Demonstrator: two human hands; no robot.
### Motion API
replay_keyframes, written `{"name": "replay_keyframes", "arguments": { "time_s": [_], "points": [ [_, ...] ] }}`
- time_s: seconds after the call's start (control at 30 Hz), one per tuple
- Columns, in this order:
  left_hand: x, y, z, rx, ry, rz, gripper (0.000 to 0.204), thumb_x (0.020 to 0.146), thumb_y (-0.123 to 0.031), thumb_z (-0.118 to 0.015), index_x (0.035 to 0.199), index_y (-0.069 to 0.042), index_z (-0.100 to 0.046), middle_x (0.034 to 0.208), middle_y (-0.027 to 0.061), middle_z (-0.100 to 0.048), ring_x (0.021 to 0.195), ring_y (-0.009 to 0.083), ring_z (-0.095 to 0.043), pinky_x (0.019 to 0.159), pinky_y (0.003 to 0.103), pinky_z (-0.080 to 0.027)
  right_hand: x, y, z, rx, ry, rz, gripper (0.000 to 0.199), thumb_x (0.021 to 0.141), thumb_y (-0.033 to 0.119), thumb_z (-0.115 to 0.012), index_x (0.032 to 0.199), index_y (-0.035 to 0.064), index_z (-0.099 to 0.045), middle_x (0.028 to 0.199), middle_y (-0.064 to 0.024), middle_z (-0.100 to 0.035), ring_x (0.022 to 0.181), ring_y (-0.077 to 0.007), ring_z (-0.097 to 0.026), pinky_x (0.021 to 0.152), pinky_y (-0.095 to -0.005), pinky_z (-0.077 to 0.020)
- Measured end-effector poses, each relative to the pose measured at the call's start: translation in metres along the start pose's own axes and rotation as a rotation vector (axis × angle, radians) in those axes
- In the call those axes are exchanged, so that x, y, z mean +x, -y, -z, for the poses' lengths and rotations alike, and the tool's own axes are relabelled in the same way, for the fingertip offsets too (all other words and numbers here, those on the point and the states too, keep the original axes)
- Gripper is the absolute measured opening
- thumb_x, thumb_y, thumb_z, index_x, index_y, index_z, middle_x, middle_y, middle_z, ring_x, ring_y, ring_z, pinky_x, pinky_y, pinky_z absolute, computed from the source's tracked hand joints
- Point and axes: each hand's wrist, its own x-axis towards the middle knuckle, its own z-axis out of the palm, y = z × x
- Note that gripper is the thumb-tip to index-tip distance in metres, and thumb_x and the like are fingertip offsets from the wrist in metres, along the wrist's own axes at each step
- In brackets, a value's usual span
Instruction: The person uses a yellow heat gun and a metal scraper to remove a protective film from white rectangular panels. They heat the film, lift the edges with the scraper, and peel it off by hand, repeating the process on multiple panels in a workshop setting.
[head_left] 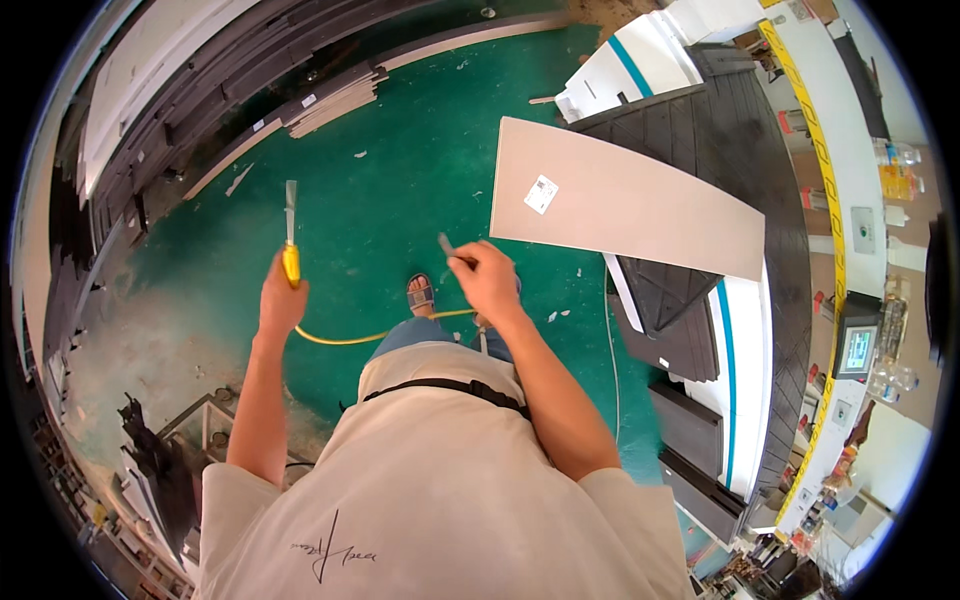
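Knife (290, 232) with a yellow grip and a thin metal blade stands up in the left hand (281, 297), out in front of the person and over the green floor (400, 200). It looks light and stiff. The blade looks sharp, so the safe place to hold it is the yellow grip, and that is where the hand has it. The left fingers are curled tight around the grip, with the blade pointing up and away from the body.

The right hand (487, 283) is up too, near the middle of the view. Its fingers are pinched on a small grey piece (446, 245) that sticks out past the fingertips. The piece is thin and looks light. I cannot tell what it is.

A yellow cord (350, 338) runs low across the floor between the two arms, near a foot in a sandal (421, 293).

To the right, a big pale board (640, 205) lies flat on top of dark panels (720, 130). It has a small white label (541, 194) near one end. The board looks wide, stiff and heavy to lift. Neither hand touches it. More dark boards (200, 90) are stacked along the left wall. Small white bits lie here and there on the floor.
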Motion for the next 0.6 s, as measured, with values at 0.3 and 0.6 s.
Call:
{"name": "replay_keyframes", "arguments": {
  "time_s": [0.3, 0.6],
  "points": [
    [-0.082, -0.148, -0.004, 0.367, 0.678, -0.513, 0.044, 0.091, -0.055, -0.067, 0.08, -0.013, -0.076, 0.073, 0.016, -0.07, 0.071, 0.0416, -0.067, 0.065, 0.05, -0.053, -0.02, -0.051, 0.084, 0.353, -0.532, -0.375, 0.019, 0.098, 0.015, -0.074, 0.104, -0.0015, -0.067, 0.087, -0.0064, -0.073, 0.073, -0.011, -0.064, 0.065, -0.0271, -0.0508],
    [-0.118, -0.28, -0.039, 0.416, 0.781, -0.652, 0.045, 0.092, -0.054, -0.062, 0.082, -0.013, -0.077, 0.075, 0.0179, -0.071, 0.076, 0.0416, -0.069, 0.07, 0.05, -0.054, -0.012, -0.072, 0.197, 0.606, -0.744, -0.373, 0.015, 0.098, 0.01, -0.072, 0.098, -0.0023, -0.063, 0.083, -0.0084, -0.072, 0.063, -0.0163, -0.07, 0.047, -0.0274, -0.0497]
  ]
}}
